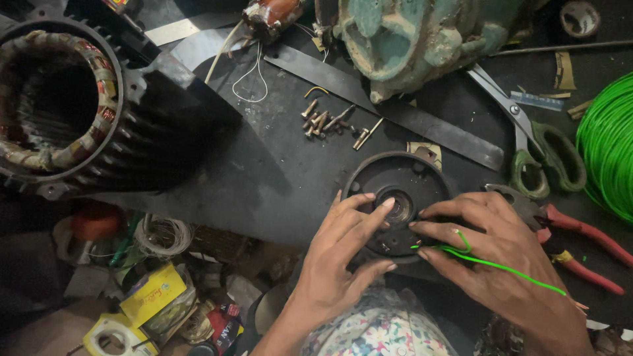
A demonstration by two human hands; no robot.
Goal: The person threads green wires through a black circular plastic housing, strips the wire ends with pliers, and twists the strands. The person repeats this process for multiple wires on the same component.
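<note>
Both hands on one round black motor cover (395,181), near centre of the dark table (264,171). Left hand (336,257) spread wide, fingertips on the cover's hub. Right hand (501,254) grips the cover's right edge, one green wire (494,264) looped over its fingers. One scissors (527,132) and one red pliers (580,244) at right; one stator (59,99) far left; small pile of bolts (330,122) beyond the cover.

Motor stator (59,99) top left, loose bolts (330,122) mid-bench, scissors (534,142) & green wire coil (610,142) at right.
</note>
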